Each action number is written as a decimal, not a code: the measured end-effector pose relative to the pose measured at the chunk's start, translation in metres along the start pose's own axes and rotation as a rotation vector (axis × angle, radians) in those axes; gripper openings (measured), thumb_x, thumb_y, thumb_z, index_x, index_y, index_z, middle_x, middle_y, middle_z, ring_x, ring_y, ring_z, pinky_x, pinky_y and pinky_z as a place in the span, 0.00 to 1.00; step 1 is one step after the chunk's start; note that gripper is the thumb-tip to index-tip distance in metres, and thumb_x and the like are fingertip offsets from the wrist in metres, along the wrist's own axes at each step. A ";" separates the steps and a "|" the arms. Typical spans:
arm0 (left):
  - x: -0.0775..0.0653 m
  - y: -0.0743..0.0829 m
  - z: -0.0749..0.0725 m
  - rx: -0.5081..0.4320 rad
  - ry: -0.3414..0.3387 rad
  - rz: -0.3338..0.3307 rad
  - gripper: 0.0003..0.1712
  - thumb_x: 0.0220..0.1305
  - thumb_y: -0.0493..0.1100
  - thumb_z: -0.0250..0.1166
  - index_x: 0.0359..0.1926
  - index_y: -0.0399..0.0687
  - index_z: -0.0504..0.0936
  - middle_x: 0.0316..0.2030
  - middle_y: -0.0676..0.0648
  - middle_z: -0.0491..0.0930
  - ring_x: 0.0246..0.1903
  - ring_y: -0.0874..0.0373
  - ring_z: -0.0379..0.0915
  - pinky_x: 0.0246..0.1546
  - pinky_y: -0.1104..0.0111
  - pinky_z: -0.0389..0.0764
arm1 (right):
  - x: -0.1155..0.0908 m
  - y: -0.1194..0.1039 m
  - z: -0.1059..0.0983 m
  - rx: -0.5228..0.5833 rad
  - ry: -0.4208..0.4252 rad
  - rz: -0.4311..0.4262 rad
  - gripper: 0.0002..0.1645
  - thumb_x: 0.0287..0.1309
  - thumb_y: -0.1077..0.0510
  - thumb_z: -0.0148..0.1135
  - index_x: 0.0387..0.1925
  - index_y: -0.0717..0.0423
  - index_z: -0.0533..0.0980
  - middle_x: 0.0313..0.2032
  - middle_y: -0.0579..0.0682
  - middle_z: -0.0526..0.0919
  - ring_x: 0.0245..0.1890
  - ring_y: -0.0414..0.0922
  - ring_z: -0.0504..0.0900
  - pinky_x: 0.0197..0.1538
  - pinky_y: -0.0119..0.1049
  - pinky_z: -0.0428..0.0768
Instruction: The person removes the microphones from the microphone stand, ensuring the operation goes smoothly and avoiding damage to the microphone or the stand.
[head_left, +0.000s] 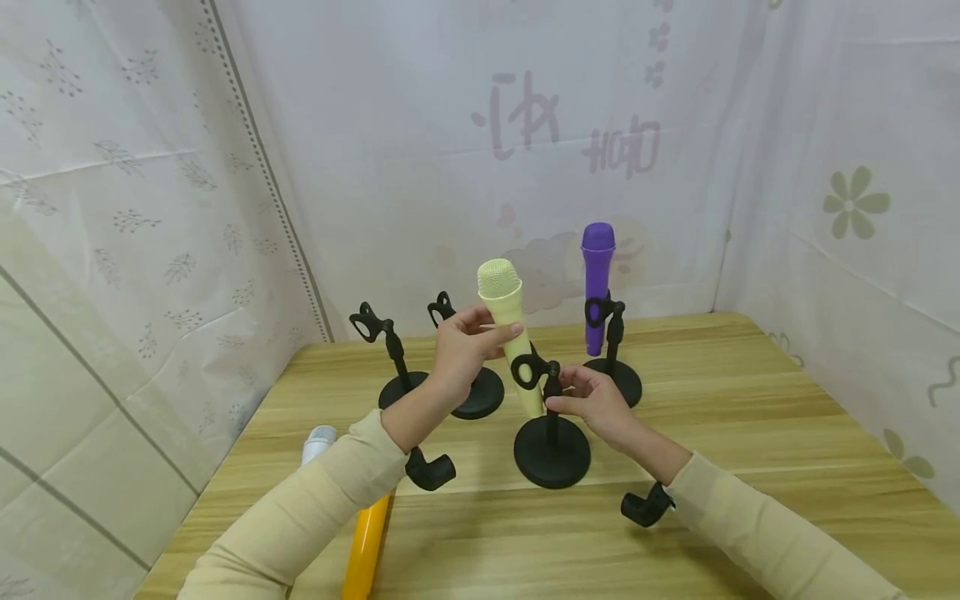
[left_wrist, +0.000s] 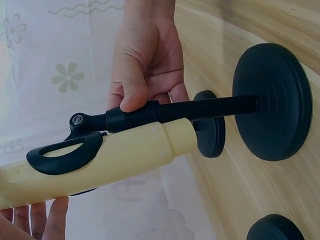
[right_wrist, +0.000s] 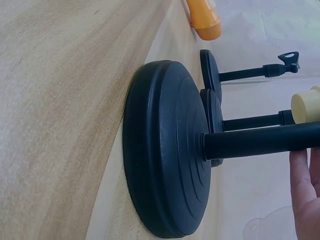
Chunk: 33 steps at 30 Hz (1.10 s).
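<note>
A pale yellow microphone point(head_left: 510, 315) leans, head up, in the clip point(head_left: 524, 372) of a black desktop stand with a round base point(head_left: 552, 460). My left hand point(head_left: 467, 350) holds the microphone by its body just below the head, thumb across the front. With thumb and fingers, my right hand point(head_left: 600, 406) grips the stand's upright just under the clip joint. In the left wrist view the clip point(left_wrist: 65, 154) wraps around the yellow body point(left_wrist: 130, 152), and its lower end lies alongside the upright. The stand's base point(right_wrist: 165, 150) rests on the table in the right wrist view.
A purple microphone point(head_left: 597, 267) is held in another stand point(head_left: 615, 382) behind, to the right. Two more black stands are at the back left, one base point(head_left: 483, 395) partly behind my left hand. A white microphone point(head_left: 318, 441) and an orange one point(head_left: 367, 546) lie partly behind my left sleeve.
</note>
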<state>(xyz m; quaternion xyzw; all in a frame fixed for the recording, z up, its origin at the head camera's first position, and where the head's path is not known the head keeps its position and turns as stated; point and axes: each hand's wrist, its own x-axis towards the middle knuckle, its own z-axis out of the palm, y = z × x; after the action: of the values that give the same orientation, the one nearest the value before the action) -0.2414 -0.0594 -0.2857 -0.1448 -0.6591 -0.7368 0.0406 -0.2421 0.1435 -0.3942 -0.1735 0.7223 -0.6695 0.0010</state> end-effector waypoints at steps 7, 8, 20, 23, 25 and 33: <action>0.000 0.001 0.000 0.007 0.005 -0.015 0.24 0.41 0.45 0.73 0.42 0.44 0.78 0.38 0.43 0.77 0.38 0.51 0.75 0.36 0.61 0.77 | 0.000 -0.001 0.000 0.000 -0.007 0.017 0.24 0.42 0.57 0.69 0.42 0.61 0.73 0.36 0.56 0.76 0.39 0.51 0.76 0.42 0.40 0.76; 0.000 0.001 0.000 0.006 0.006 -0.018 0.24 0.41 0.45 0.73 0.42 0.44 0.78 0.38 0.43 0.77 0.38 0.51 0.75 0.36 0.61 0.77 | 0.000 -0.001 0.000 -0.001 -0.008 0.021 0.24 0.42 0.57 0.69 0.42 0.61 0.73 0.36 0.56 0.76 0.39 0.51 0.76 0.42 0.39 0.76; 0.002 0.002 0.000 0.028 0.013 0.001 0.25 0.40 0.48 0.73 0.41 0.44 0.78 0.38 0.44 0.77 0.38 0.52 0.75 0.35 0.61 0.78 | -0.001 0.000 0.001 -0.002 -0.006 -0.004 0.23 0.42 0.57 0.69 0.42 0.60 0.73 0.35 0.56 0.77 0.38 0.50 0.77 0.42 0.39 0.76; 0.002 0.002 0.000 0.027 0.013 0.001 0.25 0.40 0.48 0.73 0.42 0.45 0.78 0.39 0.44 0.77 0.38 0.52 0.75 0.36 0.61 0.78 | 0.000 0.000 0.001 -0.003 -0.004 -0.001 0.23 0.42 0.56 0.69 0.42 0.59 0.73 0.36 0.55 0.77 0.38 0.50 0.77 0.42 0.39 0.76; 0.002 0.003 0.000 0.025 0.012 0.001 0.25 0.40 0.47 0.73 0.42 0.44 0.78 0.39 0.44 0.77 0.38 0.51 0.75 0.36 0.61 0.78 | -0.001 0.000 0.001 -0.005 -0.005 0.000 0.24 0.42 0.56 0.69 0.42 0.59 0.73 0.36 0.55 0.77 0.38 0.50 0.77 0.41 0.39 0.76; 0.003 0.005 0.002 0.028 0.011 -0.002 0.24 0.40 0.47 0.73 0.41 0.45 0.78 0.39 0.44 0.77 0.38 0.52 0.75 0.36 0.62 0.78 | -0.001 0.000 -0.001 0.006 0.005 0.005 0.24 0.40 0.55 0.70 0.42 0.58 0.74 0.35 0.55 0.77 0.34 0.50 0.76 0.40 0.41 0.76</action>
<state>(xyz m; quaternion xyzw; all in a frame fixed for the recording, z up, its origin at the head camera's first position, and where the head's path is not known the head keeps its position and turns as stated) -0.2430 -0.0580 -0.2798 -0.1397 -0.6692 -0.7284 0.0456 -0.2414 0.1445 -0.3946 -0.1700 0.7206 -0.6722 0.0014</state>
